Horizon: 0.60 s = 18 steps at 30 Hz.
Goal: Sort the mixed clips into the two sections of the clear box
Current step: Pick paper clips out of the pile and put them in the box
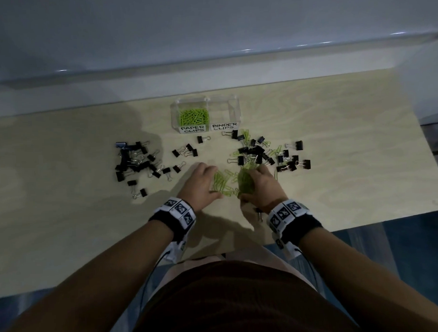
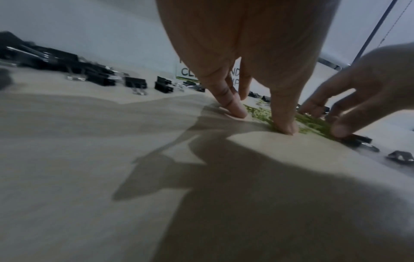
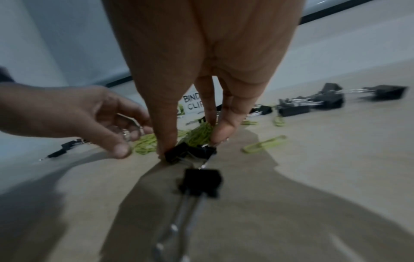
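Observation:
The clear box (image 1: 236, 108) stands at the table's far middle. Its left section, labelled PAPER CLIPS, holds green paper clips (image 1: 193, 116); the right section, labelled BINDER CLIPS, shows nothing inside. Loose green paper clips (image 1: 222, 182) lie between my hands. My left hand (image 1: 208, 181) presses straight fingers (image 2: 234, 106) onto them. My right hand (image 1: 251, 184) pinches a bunch of green paper clips (image 3: 199, 134) between thumb and fingers, its thumb tip against a black binder clip (image 3: 181, 153). Black binder clips lie in a left heap (image 1: 136, 163) and a right heap (image 1: 267, 151) mixed with green ones.
One binder clip (image 3: 201, 182) lies on the table just under my right wrist. A few more sit in front of the box (image 1: 187, 150). The pale wooden table (image 1: 350, 176) ends at a grey wall behind the box; its near edge is at my body.

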Tool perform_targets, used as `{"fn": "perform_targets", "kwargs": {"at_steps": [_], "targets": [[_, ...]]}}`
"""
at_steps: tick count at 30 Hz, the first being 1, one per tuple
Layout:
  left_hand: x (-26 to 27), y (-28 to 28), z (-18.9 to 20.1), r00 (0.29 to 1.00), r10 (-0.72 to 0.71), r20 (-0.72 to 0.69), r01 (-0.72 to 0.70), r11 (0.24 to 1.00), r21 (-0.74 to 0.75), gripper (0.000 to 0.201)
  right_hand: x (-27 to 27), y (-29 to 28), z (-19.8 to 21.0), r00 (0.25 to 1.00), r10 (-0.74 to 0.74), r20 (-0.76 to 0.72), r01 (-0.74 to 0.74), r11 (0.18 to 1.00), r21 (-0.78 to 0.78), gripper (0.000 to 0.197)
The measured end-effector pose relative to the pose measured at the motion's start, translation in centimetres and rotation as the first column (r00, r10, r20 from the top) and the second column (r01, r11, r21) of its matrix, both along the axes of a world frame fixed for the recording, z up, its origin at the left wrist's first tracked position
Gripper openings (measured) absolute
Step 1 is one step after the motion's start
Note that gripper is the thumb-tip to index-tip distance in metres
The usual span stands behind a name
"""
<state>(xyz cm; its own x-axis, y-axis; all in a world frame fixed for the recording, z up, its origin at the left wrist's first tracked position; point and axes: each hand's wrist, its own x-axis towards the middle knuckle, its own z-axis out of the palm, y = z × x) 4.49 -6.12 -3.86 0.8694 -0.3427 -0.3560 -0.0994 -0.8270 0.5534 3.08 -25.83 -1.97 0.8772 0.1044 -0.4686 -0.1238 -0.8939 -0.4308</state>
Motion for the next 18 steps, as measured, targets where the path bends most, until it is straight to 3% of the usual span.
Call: {"fn": "perform_targets", "kwargs": {"at_steps": [6, 9, 12, 14, 18], "targets": [[0.8, -2.2, 0.1, 0.998, -0.019, 0.058, 0.017, 0.999, 0.027, 0.034, 1.2, 2.6, 0.5, 0.984, 0.093, 0.152, -0.106, 0.991, 0.08, 0.044], [1.1, -2.4, 0.5, 0.998, -0.037, 0.046, 0.034, 0.997, 0.064, 0.026, 1.4, 2.7, 0.4, 0.972, 0.1, 0.211, -0.124, 0.987, 0.106, 0.032], [1.2, -2.1, 0.7, 0.995, -0.09, 0.052, 0.085, 0.992, 0.089, 0.024, 1.5, 2.1, 0.1, 0.971, 0.079, 0.224, -0.113, 0.983, 0.142, 0.034], [1.3, -1.6, 0.9, 0.995, -0.089, 0.054, 0.085, 0.994, 0.072, 0.025, 1.6, 1.5, 0.0, 0.977, 0.025, 0.21, -0.065, 0.981, 0.185, 0.025], [1.8, -0.2, 1.3, 0.998, 0.002, 0.06, -0.001, 1.0, -0.012, 0.026, 2.4, 0.5, -0.1, 0.981, -0.186, 0.05, 0.169, 0.956, 0.238, 0.011]]}}
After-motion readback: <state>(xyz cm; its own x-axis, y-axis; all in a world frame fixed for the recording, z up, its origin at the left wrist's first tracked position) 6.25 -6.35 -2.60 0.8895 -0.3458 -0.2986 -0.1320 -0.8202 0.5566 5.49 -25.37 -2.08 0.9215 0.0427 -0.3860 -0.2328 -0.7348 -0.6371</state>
